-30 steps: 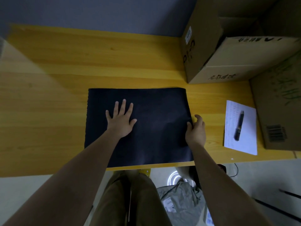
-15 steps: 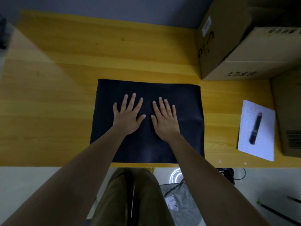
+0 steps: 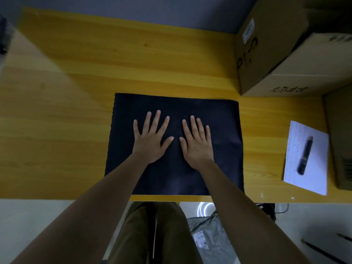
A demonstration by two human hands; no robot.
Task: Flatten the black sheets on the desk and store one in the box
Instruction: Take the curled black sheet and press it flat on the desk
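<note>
left hand (image 3: 150, 142) flat on black sheet (image 3: 219, 119) | right hand (image 3: 196, 143) flat beside it | desk (image 3: 76, 115)

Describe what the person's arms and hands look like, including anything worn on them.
Both arms are bare from the hands back to the frame edge: no sleeves show. The left hand and right hand wear no gloves, and no rings, watch or wristbands are visible on them. The nails look short and unpainted, though the lighting is dim. Below the arms, olive-brown trousers show.

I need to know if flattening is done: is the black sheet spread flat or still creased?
Spread flat: the black sheet shows straight edges on the desk, left hand and right hand pressed open-palmed on it.
</note>
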